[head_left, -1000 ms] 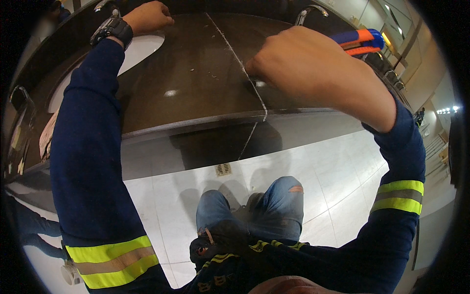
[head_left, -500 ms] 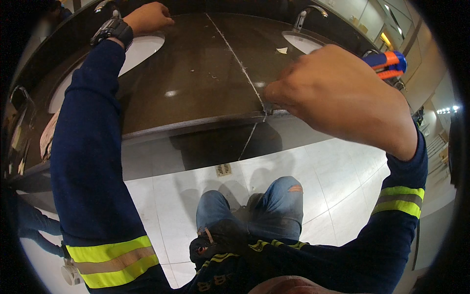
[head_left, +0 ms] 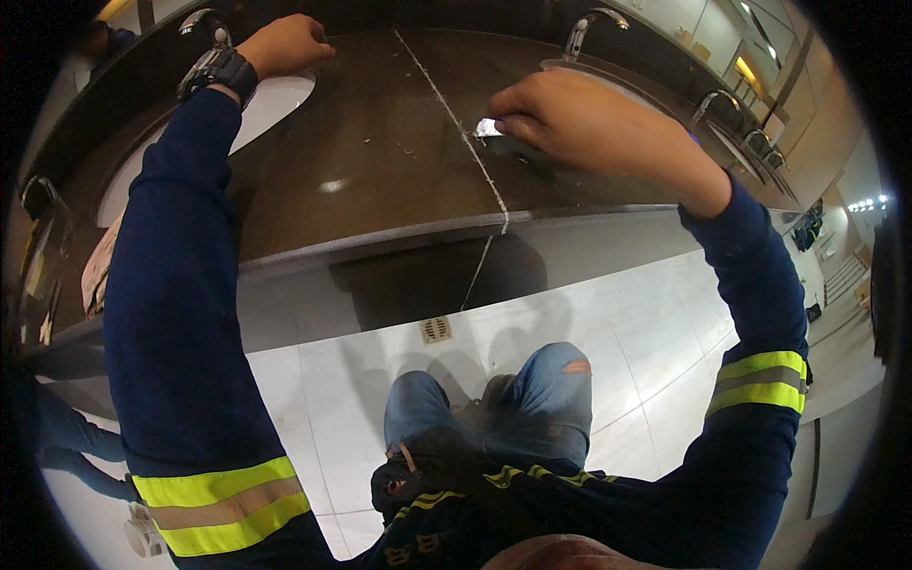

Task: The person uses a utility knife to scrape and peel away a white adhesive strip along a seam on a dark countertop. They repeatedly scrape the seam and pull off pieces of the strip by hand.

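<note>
My right hand is closed over the dark brown countertop, beside a pale, rough seam. In it is a tool with a bright flat tip that shows at my fingertips near the seam. Only a small blue bit of its handle appears past my wrist; the rest is hidden. At the far left, my left hand has its fingers curled down by the back rim of a white oval basin. Nothing shows in those fingers. A black watch is on that wrist.
Chrome faucets line the back, another being close to my left wrist. Small pale crumbs lie on the counter. A pinkish cloth is at the left. Below are white floor tiles with a drain grate; another person's legs show at lower left.
My right hand has moved away from the counter's front edge, up along the seam and leftward. The tool's blue-and-orange handle has swung mostly behind my wrist. My left hand has hardly moved.
</note>
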{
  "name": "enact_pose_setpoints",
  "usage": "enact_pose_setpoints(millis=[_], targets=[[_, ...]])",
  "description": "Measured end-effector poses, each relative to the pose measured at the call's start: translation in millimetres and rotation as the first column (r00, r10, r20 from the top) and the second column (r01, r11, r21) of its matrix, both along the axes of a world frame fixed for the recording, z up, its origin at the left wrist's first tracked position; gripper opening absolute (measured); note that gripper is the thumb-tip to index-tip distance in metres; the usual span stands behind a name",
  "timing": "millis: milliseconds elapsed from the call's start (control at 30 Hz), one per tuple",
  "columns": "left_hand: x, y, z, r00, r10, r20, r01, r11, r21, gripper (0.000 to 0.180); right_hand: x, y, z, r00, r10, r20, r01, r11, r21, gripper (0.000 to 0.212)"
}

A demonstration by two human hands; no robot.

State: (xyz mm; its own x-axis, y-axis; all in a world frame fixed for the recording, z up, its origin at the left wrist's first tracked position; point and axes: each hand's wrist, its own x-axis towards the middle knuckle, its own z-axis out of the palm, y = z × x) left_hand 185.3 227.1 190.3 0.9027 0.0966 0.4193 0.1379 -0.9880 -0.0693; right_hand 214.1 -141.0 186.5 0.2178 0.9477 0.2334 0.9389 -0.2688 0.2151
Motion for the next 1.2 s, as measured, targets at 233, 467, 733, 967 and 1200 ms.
enact_pose_setpoints(millis=[233, 467, 733, 967, 1200], targets=[[3.4, 12.2, 1.2, 1.000, -0.006, -0.027, 0.005, 1.000, -0.029, 0.038, -3.6, 15.8, -1.2, 0.999, -0.008, 0.032, 0.007, 0.999, 0.046, 0.026], [14.5, 36.4, -6.2, 0.999, -0.015, 0.035, 0.016, 1.000, -0.026, 0.038, -15.6, 19.9, 7.6, 0.994, -0.023, 0.110, 0.025, 0.999, -0.022, 0.026], [25.0, 53.5, -12.3, 0.995, -0.047, 0.086, 0.048, 0.999, -0.010, 0.036, -34.0, 20.5, 16.2, 0.988, -0.119, 0.101, 0.135, 0.977, -0.165, 0.026], [13.4, 29.6, -4.5, 0.996, -0.060, 0.066, 0.060, 0.998, -0.008, 0.039, -42.5, 10.0, 4.5, 0.977, -0.085, 0.195, 0.111, 0.986, -0.125, 0.021], [-3.1, 19.6, 6.0, 0.999, -0.031, 0.028, 0.032, 0.998, -0.056, 0.041, -55.4, 3.4, 5.7, 0.984, -0.063, 0.165, 0.084, 0.989, -0.122, 0.017]])
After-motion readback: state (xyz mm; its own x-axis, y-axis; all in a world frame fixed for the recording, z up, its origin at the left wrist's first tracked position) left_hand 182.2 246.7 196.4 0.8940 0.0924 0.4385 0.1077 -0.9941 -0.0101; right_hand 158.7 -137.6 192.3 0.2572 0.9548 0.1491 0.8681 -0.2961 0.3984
